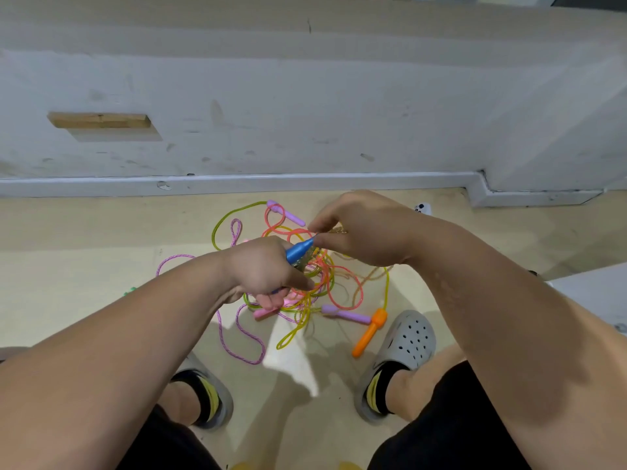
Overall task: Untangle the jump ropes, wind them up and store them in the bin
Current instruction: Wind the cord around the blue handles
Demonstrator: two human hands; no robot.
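A tangle of jump ropes point(315, 283) in pink, yellow-green, purple and tan lies on the pale floor between my feet. My left hand point(264, 269) grips a blue handle point(298, 251) above the pile. My right hand point(359, 228) pinches a tan cord point(337, 229) just past the blue handle's tip. Loose handles lie around: a lilac one point(286, 213) at the back, another lilac one point(346, 314), an orange one point(369, 332) and a pink one point(266, 313), partly under my left hand. No bin is in view.
A white wall with a baseboard point(237, 183) runs close behind the pile. My grey clogs point(403, 347) stand on either side of the front. A white surface point(590, 300) shows at the right edge, and a small green thing point(130, 290) peeks out by my left forearm.
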